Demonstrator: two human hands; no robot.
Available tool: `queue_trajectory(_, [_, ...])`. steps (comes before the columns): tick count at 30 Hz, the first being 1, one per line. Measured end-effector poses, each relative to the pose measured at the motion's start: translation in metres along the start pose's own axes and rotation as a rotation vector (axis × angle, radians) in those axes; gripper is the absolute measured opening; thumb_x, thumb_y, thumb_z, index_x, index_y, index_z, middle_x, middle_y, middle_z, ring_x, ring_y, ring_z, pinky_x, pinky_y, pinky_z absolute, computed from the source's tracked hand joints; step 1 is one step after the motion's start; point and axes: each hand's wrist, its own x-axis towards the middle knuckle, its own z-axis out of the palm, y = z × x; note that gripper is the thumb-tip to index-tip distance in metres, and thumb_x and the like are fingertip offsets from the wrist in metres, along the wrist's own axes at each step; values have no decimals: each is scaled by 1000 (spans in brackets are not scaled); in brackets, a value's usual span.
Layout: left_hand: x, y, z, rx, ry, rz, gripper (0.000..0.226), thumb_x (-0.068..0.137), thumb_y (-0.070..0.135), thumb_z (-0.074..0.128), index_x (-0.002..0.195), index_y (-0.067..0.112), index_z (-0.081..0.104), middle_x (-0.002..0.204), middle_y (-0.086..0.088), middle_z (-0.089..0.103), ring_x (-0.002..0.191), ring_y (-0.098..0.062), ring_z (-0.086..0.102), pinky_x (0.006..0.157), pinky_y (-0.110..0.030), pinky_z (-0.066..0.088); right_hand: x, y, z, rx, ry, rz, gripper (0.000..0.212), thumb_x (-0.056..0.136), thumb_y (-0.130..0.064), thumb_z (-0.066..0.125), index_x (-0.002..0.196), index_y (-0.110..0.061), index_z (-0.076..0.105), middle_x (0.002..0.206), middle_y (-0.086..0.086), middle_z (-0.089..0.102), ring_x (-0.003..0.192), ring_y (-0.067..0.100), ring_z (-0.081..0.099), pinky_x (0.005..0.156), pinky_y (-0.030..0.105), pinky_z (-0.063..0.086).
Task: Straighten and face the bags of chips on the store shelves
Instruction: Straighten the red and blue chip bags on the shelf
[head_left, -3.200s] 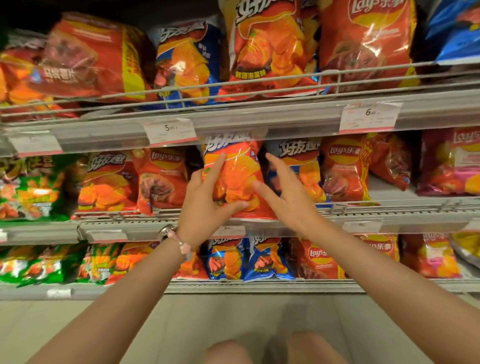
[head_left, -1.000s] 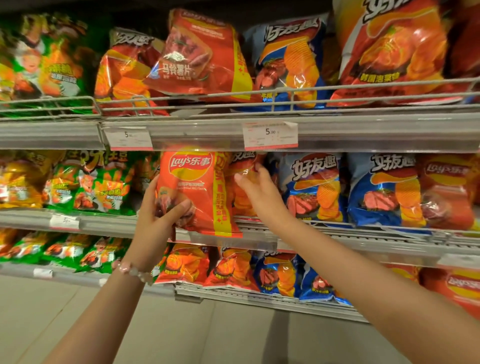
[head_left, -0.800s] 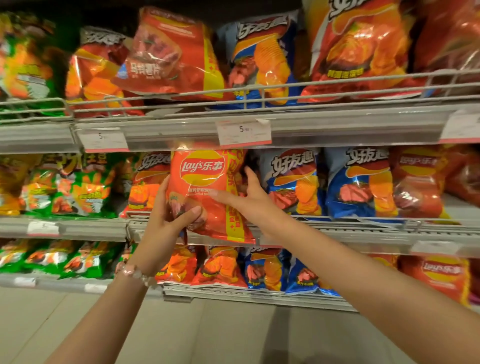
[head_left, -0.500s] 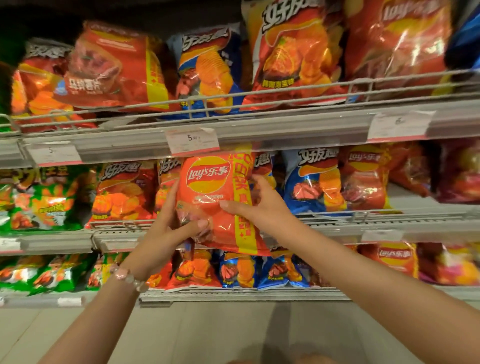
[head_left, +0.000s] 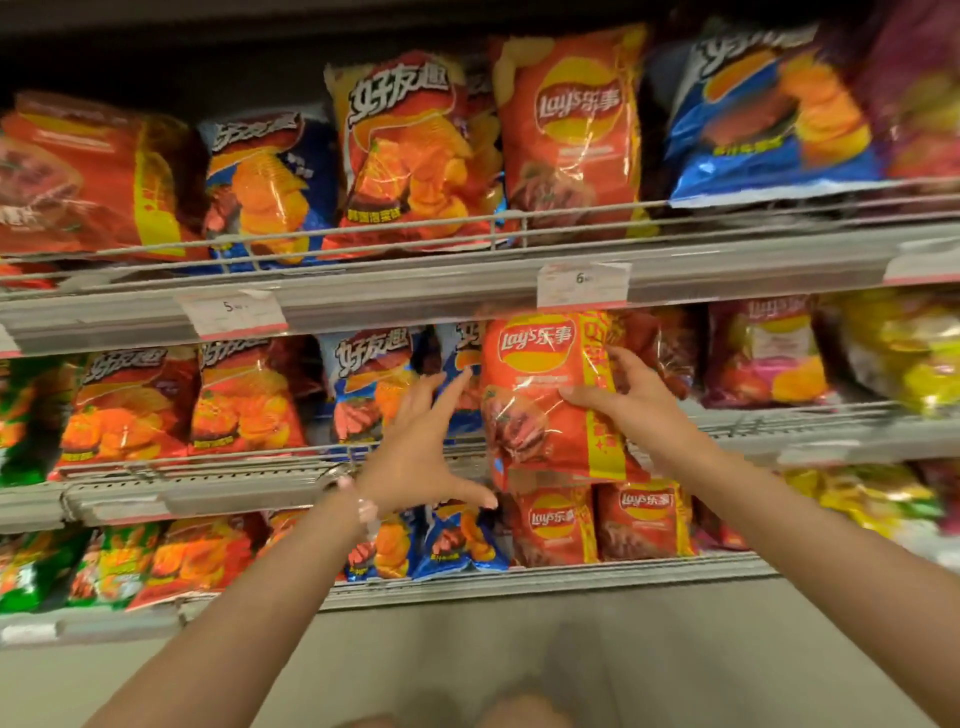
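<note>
The right hand (head_left: 631, 400) grasps the red Lay's bag (head_left: 545, 395) by its right side, thumb across the printed front and fingers curled round the yellow-striped edge toward the back. The bag hangs in front of the middle shelf (head_left: 831, 441), its top just under the price tag (head_left: 582, 283) on the upper shelf's front lip and its bottom hem dropping below the middle shelf's front edge, so it does not look seated on the shelf. The left hand (head_left: 421, 457) is spread and relaxed just beside the bag's left edge, holding nothing; whether a fingertip touches the film cannot be told.

The bag looks light and puffed with air, a glossy film pillow that catches the store lights in bright streaks. It should crumple easily and slide under a loose pinch, and the chips inside would likely break if squeezed flat. The safer hold is probably by the side seams or the crimped top and bottom hems, with palms steadying the faces rather than pressing them.

Around it, the neighbouring blue bag (head_left: 374, 384) and the orange bags (head_left: 244, 400) toward the shelf's left end lean against a thin wire rail (head_left: 208, 462) along the front edge. The shelves are grey metal with plastic label strips. Packs on the lower shelf (head_left: 571, 577) stand upright, equally shiny and soft-sided.
</note>
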Motion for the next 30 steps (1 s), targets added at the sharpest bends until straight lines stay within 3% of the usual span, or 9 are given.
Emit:
queue_trajectory(2, [21, 16, 11, 214, -12, -11, 136, 55, 58, 84, 151, 35, -9, 159, -3, -16, 145, -24, -19, 117, -56, 6, 7, 4, -27, -16, 43, -7, 79, 73, -21, 79, 140, -19, 38, 123, 3, 59, 101, 16, 62, 76, 30, 53])
queue_trajectory(4, [41, 28, 21, 377, 6, -48, 131, 61, 54, 83, 150, 37, -12, 159, -6, -19, 145, -28, -20, 114, -63, 8, 16, 6, -51, -51, 92, -36, 81, 74, -15, 79, 142, -16, 34, 125, 5, 58, 102, 16, 60, 81, 32, 52])
queue_trajectory(9, [76, 38, 42, 490, -9, -206, 120, 68, 43, 83, 151, 35, -4, 159, -11, -9, 146, -36, -9, 108, -66, 25, 40, 6, -94, -85, 190, -42, 76, 75, -9, 78, 138, -10, 36, 125, 10, 57, 109, 25, 59, 92, 46, 51])
queue_trajectory(16, [81, 20, 62, 576, 61, -248, 114, 78, 34, 77, 149, 39, -12, 159, -6, -13, 146, -36, -8, 106, -62, 31, 64, 20, -126, -147, 174, -37, 33, 86, -12, 68, 114, -14, 50, 111, 14, 61, 98, 28, 61, 86, 43, 52])
queue_trajectory(22, [89, 23, 60, 638, 43, -267, 111, 79, 37, 76, 150, 37, -9, 160, -7, -16, 146, -37, -9, 105, -59, 32, 89, 46, -136, -242, 154, 15, 46, 87, -6, 65, 130, -4, 48, 120, 15, 60, 109, 29, 58, 95, 42, 48])
queue_trajectory(25, [91, 27, 62, 667, 31, -270, 111, 77, 37, 77, 151, 36, -6, 160, -9, -14, 146, -38, -9, 104, -57, 35, 93, 60, -140, -208, 163, 122, 51, 89, -3, 59, 137, -7, 40, 131, 17, 55, 119, 33, 53, 100, 49, 45])
queue_trajectory(30, [95, 27, 64, 701, 54, -252, 113, 74, 33, 80, 150, 37, -4, 159, -11, -10, 145, -40, -5, 100, -60, 35, 90, 62, -135, -304, 157, 111, 51, 95, -7, 51, 142, -9, 32, 137, 16, 49, 126, 33, 47, 106, 48, 39])
